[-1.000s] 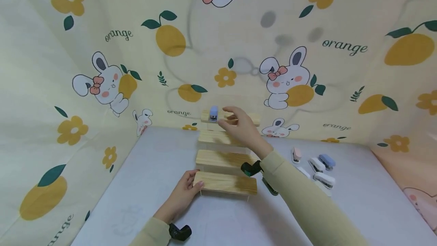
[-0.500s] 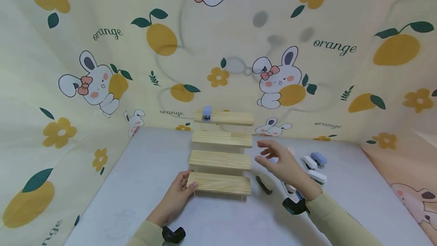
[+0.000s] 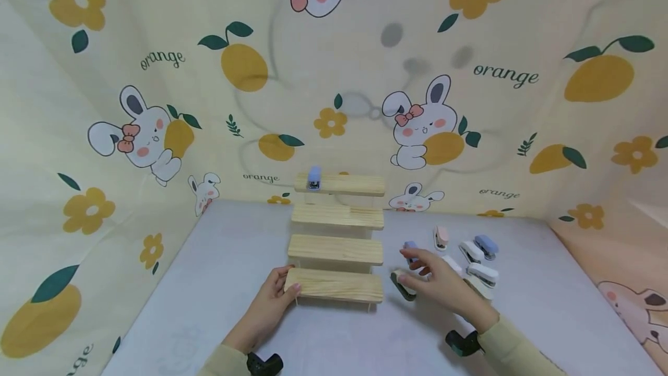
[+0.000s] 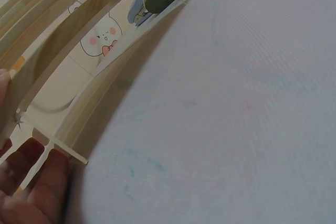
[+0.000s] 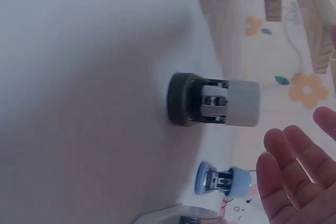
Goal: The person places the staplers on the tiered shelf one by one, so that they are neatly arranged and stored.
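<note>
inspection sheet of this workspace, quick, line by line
surface: pale table, faint bluish marks in the left wrist view
job's things: four-step wooden rack; blue stapler on its top step, toward the left; dark-based stapler, pink stapler and others on the table, right of the rack
clutter: nothing seen
grippers: left hand holds the lowest step's left end; right hand beside the dark-based stapler, fingers not closed on it
cables: nothing seen
surroundings: backdrop printed with rabbits, fruit and flowers
</note>
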Motion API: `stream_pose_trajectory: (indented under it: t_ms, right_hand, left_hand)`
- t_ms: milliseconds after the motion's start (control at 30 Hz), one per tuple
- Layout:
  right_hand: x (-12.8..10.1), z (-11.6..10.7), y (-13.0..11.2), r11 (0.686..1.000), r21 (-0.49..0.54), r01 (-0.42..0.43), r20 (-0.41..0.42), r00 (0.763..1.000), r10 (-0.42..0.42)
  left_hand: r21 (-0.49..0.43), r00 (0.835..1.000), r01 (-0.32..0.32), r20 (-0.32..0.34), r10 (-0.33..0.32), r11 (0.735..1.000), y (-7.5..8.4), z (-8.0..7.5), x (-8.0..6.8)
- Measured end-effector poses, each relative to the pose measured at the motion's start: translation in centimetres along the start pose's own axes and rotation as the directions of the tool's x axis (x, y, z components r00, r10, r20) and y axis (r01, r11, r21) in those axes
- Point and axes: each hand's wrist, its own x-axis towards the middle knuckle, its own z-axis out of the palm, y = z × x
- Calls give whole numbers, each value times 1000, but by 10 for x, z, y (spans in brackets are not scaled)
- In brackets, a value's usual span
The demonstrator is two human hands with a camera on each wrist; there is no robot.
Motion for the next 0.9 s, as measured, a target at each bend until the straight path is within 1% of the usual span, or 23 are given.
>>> stream_pose_trajectory:
  t_ms: [133,300,533,667,733,800,900]
  right_hand:
    - [-2,4,6,999,-38,-7,3,1000,7]
    - [-4,8,9,997,-73,-36,10,999,37]
    - [-7,14,11,992,-88,-89,62,994,94]
    - [-10,14,9,994,-92,-64,91,993,72]
    - [-10,14,8,993,-110,-43,100,994,54]
    - [-10,12,6,992,-124,-38,117,992,53]
    - [-10,8,3,987,-152,-44,157,985,68]
  left_hand:
    - [12,1000,10,12,-10,1000,1,0,-1]
    - [16,1000,7,20,-7,1000,3,0,-2]
    - [7,1000,-2,12,2,1000,4,0,-2]
    - [33,1000,9,11,-9,999,3,-1,-2]
    - [42,1000,6,18,-6,999,2,-2,-2]
    - [37,1000,11,28,-12,999,9,-1,-6]
    - [23,999,3,39,-4,1000,11,-1,-6]
